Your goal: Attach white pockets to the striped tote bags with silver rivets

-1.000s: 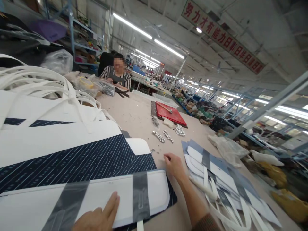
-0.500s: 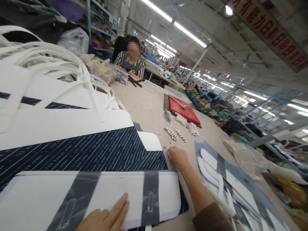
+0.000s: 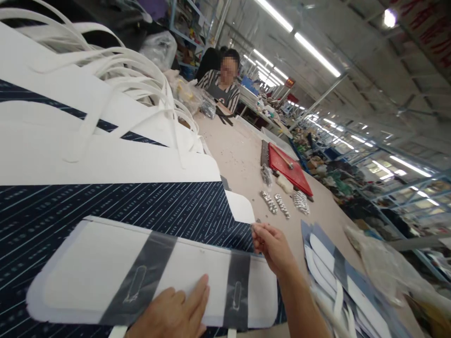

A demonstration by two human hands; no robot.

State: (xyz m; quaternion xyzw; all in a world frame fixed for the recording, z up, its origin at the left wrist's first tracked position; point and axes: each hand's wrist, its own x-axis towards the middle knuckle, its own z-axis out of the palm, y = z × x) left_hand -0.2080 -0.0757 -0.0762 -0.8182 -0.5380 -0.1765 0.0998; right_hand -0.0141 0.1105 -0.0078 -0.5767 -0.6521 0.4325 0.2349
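In the head view, the left hand (image 3: 172, 312) is open, its index and middle fingers stretched out together and laid on the white panel (image 3: 190, 267); it rests on top without grasping. The right hand (image 3: 273, 246) is closed, thumb brought against curled fingers, just past the panel's far edge near its right end. Its fingertips lie over the corner of the navy striped fabric (image 3: 169, 202); one cannot tell whether they pinch that edge, something small, or nothing.

The white panel lies flat in front of the person, crossed by two grey bands (image 3: 237, 286), each stitched with a narrow loop. Two white strap ends (image 3: 231, 334) stick out from under its near edge. The navy fabric lies beneath the panel and spreads beyond it. Farther off and left of the panel are white sheets (image 3: 105, 159) with looping white straps (image 3: 160, 75) heaped over them.

Well beyond the panel, toward the right, a hammer (image 3: 290, 165) lies on a red board (image 3: 299, 180), with black-and-white bundles (image 3: 282, 206) on its near side. Right of the panel is a stack of banded white pieces (image 3: 322, 249). Across the pale table (image 3: 236, 150) from the panel, a co-worker (image 3: 220, 94) in striped sleeves sits near dark strips (image 3: 225, 119).
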